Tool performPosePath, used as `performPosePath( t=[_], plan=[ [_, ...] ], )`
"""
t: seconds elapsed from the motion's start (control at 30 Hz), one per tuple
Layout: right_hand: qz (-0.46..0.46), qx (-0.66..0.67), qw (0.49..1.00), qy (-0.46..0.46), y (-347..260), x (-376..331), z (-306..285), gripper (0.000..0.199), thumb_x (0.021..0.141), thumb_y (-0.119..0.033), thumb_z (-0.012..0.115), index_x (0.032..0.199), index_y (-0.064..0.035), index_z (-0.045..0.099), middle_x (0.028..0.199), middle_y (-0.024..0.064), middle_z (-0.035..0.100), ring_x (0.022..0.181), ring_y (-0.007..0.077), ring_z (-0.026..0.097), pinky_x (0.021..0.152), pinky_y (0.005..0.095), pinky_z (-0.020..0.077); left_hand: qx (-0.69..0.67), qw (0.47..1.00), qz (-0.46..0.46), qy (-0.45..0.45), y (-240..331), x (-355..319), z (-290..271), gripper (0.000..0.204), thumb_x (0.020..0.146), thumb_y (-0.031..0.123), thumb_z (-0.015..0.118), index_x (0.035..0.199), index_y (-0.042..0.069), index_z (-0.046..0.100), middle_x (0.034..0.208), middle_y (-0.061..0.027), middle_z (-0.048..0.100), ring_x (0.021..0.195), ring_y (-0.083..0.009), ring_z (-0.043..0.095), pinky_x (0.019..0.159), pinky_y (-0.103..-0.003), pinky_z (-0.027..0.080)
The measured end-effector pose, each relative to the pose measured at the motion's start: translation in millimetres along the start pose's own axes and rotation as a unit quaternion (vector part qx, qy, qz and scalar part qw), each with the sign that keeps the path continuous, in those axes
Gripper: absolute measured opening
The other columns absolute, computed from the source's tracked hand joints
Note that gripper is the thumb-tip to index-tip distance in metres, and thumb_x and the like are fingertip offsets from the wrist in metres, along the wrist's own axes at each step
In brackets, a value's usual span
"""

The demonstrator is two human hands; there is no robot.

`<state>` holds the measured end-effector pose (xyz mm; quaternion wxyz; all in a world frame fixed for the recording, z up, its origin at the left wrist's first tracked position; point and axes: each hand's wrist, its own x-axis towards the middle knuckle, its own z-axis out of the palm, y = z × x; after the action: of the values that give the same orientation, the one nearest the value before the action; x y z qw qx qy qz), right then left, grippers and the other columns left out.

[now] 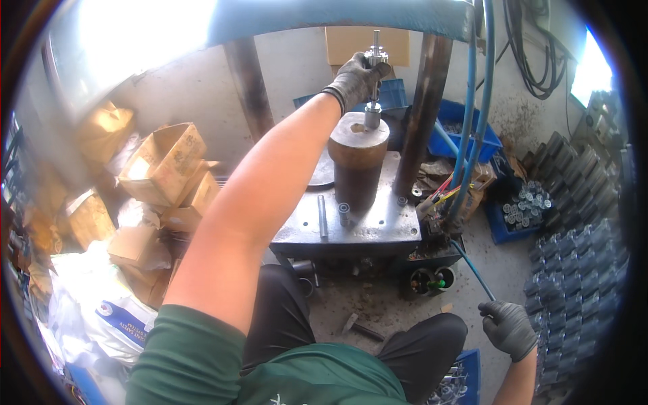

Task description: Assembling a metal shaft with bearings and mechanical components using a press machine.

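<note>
My left hand, in a dark glove, is stretched out to the press and is closed around a slim metal shaft part that stands upright in the top of a rusty brown cylinder. The cylinder sits on a grey steel press plate between two dark columns. My right hand, also gloved, hangs low at the right beside my knee, fingers curled loosely with nothing visible in them, close to a thin blue hose.
Crumpled cardboard boxes and plastic bags pile up at the left. Blue crates with metal parts stand behind and right of the press. Rows of grey metal parts line the right. A blue crate sits by my right knee.
</note>
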<state>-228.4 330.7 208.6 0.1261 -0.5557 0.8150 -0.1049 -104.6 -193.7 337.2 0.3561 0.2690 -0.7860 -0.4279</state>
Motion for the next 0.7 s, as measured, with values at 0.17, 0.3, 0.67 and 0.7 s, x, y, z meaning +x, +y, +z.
performPosePath(
  t=[0.17,0.3,0.67,0.7],
  plan=[
    [-0.014,-0.004,1.000,0.020,-5.0,8.3,-7.9,0.027,0.083,-0.013,0.063,0.106,-0.0036,0.073,0.099,0.0177,0.075,0.090,0.0349,0.073,0.084,0.0429,0.0581,-0.015,0.999,0.037,0.026,-16.1,0.0,-1.9,0.057,0.095,0.043,0.074,0.131,0.004,0.053,0.095,-0.0070,0.067,0.086,-0.0154,0.069,0.073,-0.034,0.061],
    [-0.007,0.013,1.000,0.023,-3.4,8.2,-6.8,0.027,0.084,-0.013,0.063,0.107,-0.0043,0.074,0.099,0.0176,0.075,0.090,0.0345,0.073,0.084,0.0424,0.0582,-0.062,0.998,0.010,0.023,-12.0,-3.8,1.4,0.052,0.094,0.039,0.076,0.126,0.004,0.055,0.091,-0.0059,0.067,0.079,-0.0147,0.068,0.070,-0.033,0.060],
    [-0.008,-0.031,0.999,0.015,-4.8,10.2,-7.9,0.027,0.084,-0.016,0.064,0.106,-0.0043,0.075,0.095,0.0189,0.074,0.087,0.0355,0.073,0.082,0.0421,0.0583,-0.061,0.997,0.020,0.052,-14.1,-2.7,4.1,0.042,0.095,0.028,0.074,0.120,0.000,0.055,0.089,-0.0075,0.066,0.074,-0.0131,0.065,0.065,-0.031,0.057],
    [-0.022,-0.032,0.999,0.029,-4.2,11.1,-9.0,0.026,0.083,-0.015,0.065,0.104,-0.0037,0.076,0.091,0.0187,0.075,0.084,0.0357,0.073,0.081,0.0418,0.0585,-0.063,0.997,0.025,0.049,-11.5,-2.5,6.7,0.042,0.095,0.028,0.074,0.120,0.000,0.055,0.089,-0.0075,0.066,0.074,-0.0131,0.065,0.065,-0.031,0.057]
  ],
)
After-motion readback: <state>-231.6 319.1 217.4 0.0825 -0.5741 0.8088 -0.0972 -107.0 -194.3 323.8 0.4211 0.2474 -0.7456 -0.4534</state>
